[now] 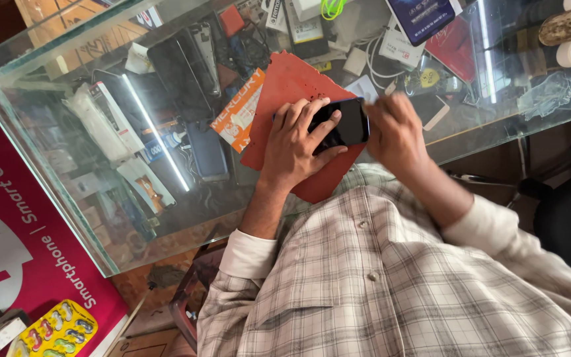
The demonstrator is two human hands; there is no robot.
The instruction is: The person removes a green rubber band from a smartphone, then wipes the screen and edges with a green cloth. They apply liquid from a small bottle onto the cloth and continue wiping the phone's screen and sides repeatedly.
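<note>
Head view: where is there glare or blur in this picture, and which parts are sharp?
In the head view, the right hand is smeared by motion blur, while the left hand on the dark phone is sharp; two bright strip reflections glare on the glass counter, one at left, one at upper right; the checked shirt near the lens is evenly lit and fairly clear.

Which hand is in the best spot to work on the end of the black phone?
Probably the right hand. It sits at the free end of the black phone, while the left hand lies spread over the phone, pressing it onto the red mat.
</note>
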